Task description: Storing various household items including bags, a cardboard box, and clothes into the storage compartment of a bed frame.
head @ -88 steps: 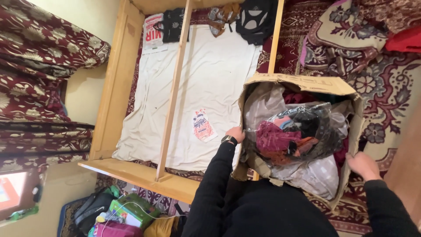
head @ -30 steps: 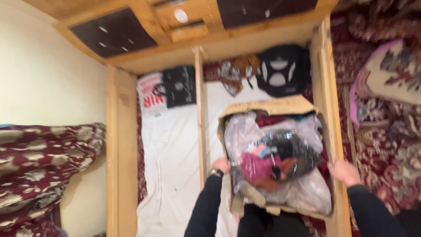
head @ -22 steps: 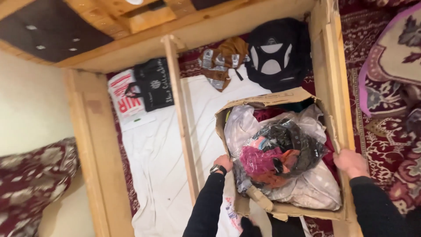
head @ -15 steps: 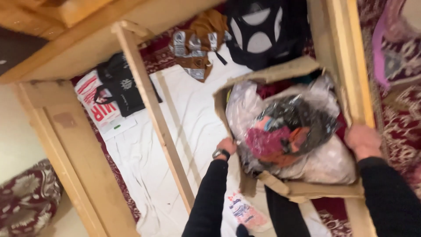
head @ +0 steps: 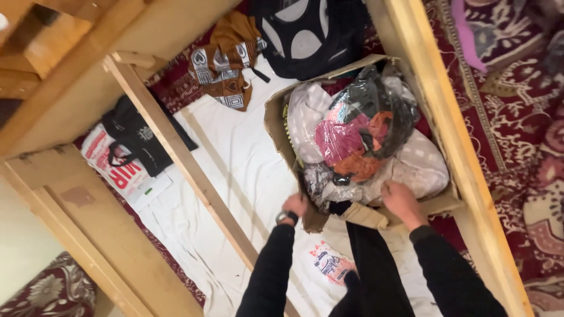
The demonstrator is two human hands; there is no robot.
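Observation:
An open cardboard box (head: 275, 120) sits inside a wooden bed frame, on a white sheet (head: 235, 176). It is stuffed with clear plastic bags of clothes (head: 364, 141), pink and orange fabric showing through. My left hand (head: 295, 205) grips the box's near left corner. My right hand (head: 399, 201) holds the near edge by a folded cardboard flap (head: 365, 215). Both arms wear black sleeves, and a watch is on the left wrist.
A wooden slat (head: 182, 158) runs across the frame left of the box, and a side rail (head: 452, 147) lies right of it. A black backpack (head: 305, 35), a brown patterned bag (head: 226, 64) and a black tote (head: 138, 144) lie beyond. Patterned red carpet (head: 517, 129) is at right.
The box has gone down into the bed frame, close to the right rail. My right hand shifted from the box's right side to its near edge. The view tilted and moved closer.

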